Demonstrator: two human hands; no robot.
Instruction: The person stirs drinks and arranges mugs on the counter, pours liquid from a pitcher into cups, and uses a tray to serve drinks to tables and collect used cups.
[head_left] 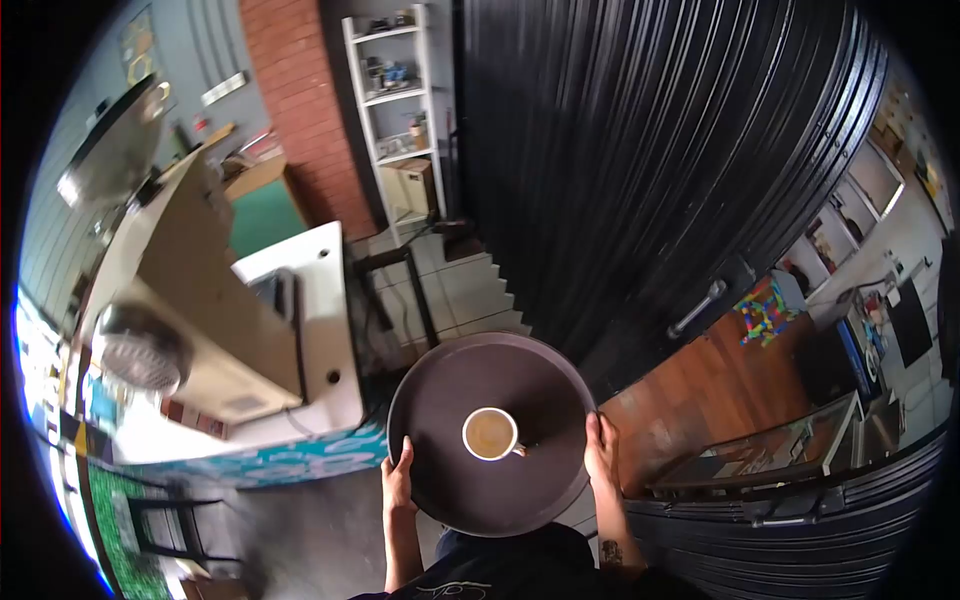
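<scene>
A round dark brown serving tray [450,495] is held level in front of my body. My left hand [398,482] grips its left rim, thumb on top and fingers curled underneath, out of sight. On the opposite rim, my right hand [602,452] is closed in the same way. Near the tray's middle stands a white cup [490,434] filled with light brown coffee, upright, its handle pointing to the lower right. Neither hand touches the cup.
At left, a white counter [335,290] carries a large beige machine [225,290]. A black corrugated shutter [640,170] rises ahead, with a wooden floor [680,400] beyond it at right. A white shelf [390,97] stands by a brick pillar [297,100]. A black chair [170,530] is at lower left.
</scene>
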